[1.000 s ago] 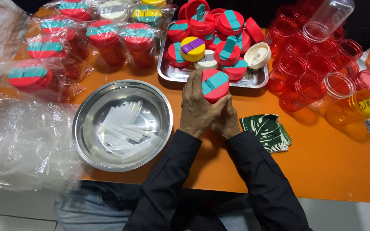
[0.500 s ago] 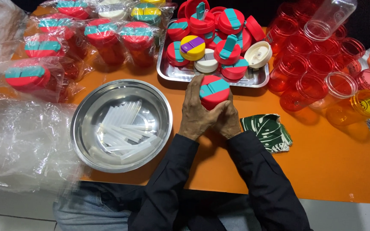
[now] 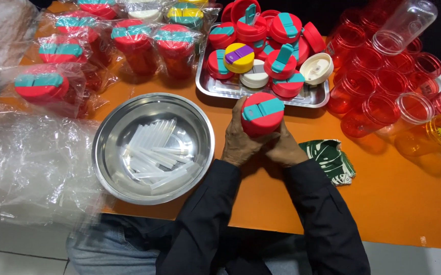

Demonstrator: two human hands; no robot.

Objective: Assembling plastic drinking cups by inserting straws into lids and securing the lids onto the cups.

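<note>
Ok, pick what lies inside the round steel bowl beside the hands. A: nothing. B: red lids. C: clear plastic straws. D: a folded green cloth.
C: the round steel bowl holds a loose heap of clear plastic straws, while the red lids sit in the tray and the green cloth lies on the table.

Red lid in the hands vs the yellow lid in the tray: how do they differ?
The red lid has a teal flap; the yellow lid has a purple one. The red lid is gripped between the left hand and right hand above the table; the yellow lid rests on other lids in the metal tray. Both are round flip-top lids.
</note>
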